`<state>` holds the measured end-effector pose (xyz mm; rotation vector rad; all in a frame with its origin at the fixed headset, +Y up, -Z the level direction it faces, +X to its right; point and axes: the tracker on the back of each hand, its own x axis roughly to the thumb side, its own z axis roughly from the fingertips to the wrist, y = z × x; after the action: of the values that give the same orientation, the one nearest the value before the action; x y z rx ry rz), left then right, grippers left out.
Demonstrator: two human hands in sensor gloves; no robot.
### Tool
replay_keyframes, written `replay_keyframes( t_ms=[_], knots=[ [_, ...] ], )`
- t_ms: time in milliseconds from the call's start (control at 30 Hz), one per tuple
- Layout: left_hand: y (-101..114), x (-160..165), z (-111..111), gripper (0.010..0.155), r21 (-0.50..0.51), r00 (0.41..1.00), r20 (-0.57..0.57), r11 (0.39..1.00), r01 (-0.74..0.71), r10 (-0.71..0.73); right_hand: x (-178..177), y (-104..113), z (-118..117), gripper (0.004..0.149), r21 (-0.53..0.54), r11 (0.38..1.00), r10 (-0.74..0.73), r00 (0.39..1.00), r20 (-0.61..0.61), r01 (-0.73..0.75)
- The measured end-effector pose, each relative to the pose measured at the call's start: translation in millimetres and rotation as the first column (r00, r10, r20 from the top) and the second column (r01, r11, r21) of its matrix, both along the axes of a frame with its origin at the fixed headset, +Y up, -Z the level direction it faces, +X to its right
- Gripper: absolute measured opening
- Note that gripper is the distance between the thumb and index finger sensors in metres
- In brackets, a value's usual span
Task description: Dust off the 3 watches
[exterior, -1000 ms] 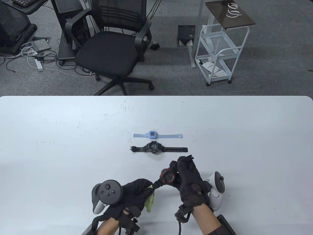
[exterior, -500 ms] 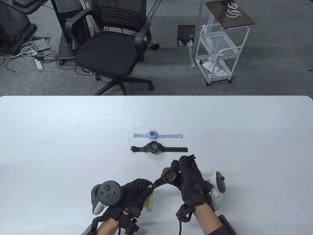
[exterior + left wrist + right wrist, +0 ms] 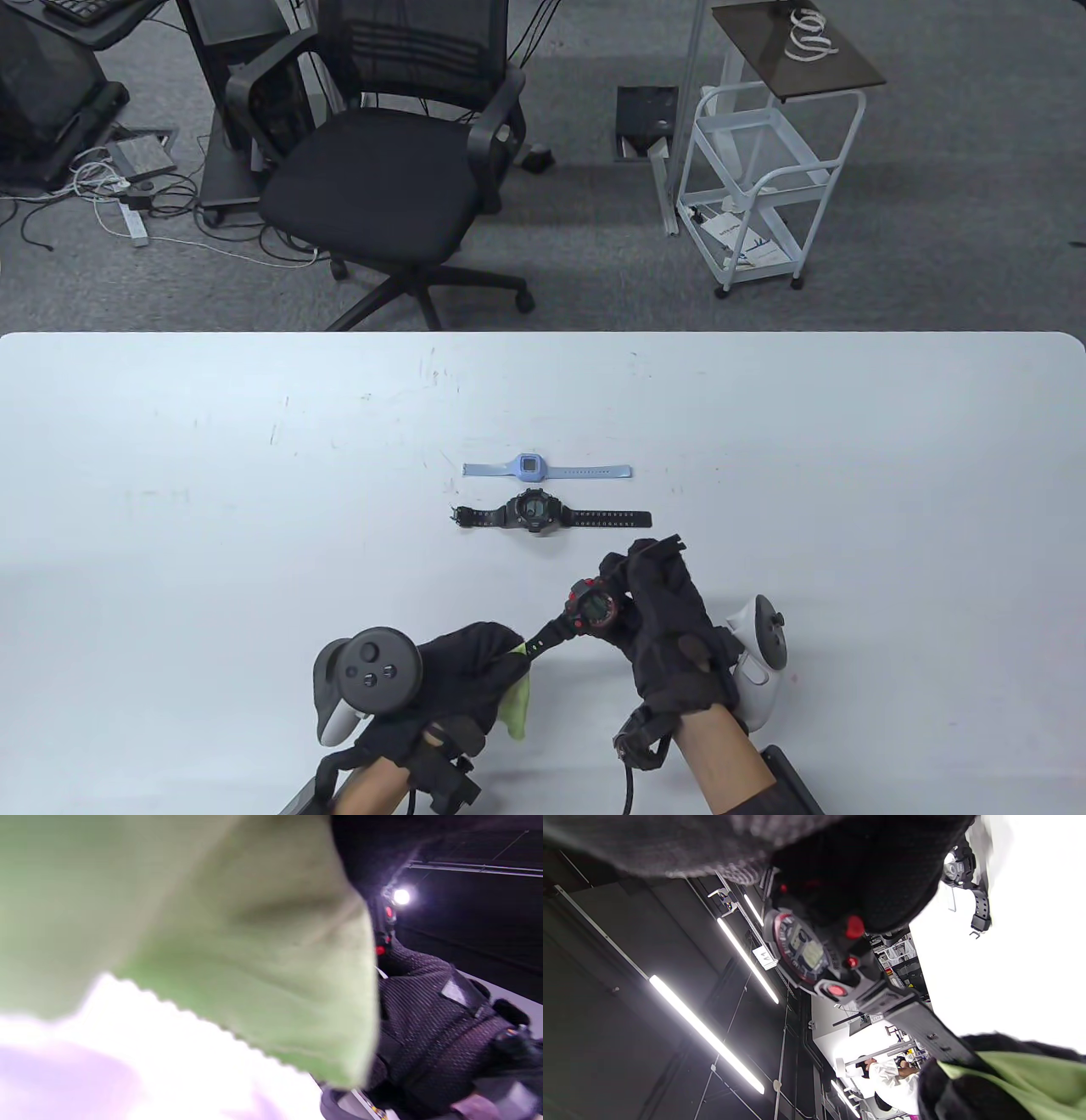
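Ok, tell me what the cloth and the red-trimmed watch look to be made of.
Cloth: soft green fabric, probably microfibre; matte, with a zigzag-cut edge and limp folds.
Watch: case and strap look like matte black resin or rubber, with moulded strap holes, glossy red buttons and a grey digital display. The exact plastic can't be told.

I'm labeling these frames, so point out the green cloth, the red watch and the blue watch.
green cloth (image 3: 516, 711), table view, hanging fold below the left hand
red watch (image 3: 598, 608), table view, its face
blue watch (image 3: 529, 466), table view, its face
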<state>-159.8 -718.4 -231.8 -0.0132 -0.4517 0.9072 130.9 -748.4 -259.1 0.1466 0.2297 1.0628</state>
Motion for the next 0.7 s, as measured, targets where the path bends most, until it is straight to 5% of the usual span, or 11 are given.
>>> replay_keyframes(
  t_ms=[700],
  knots=[
    [0.4, -3.2, -1.0, 0.043, -0.001, 1.000, 0.004, 1.000, 0.023, -0.023, 6.2, -2.0, -1.3, 0.044, -0.013, 1.000, -0.026, 1.000, 0.017, 0.026]
  ],
)
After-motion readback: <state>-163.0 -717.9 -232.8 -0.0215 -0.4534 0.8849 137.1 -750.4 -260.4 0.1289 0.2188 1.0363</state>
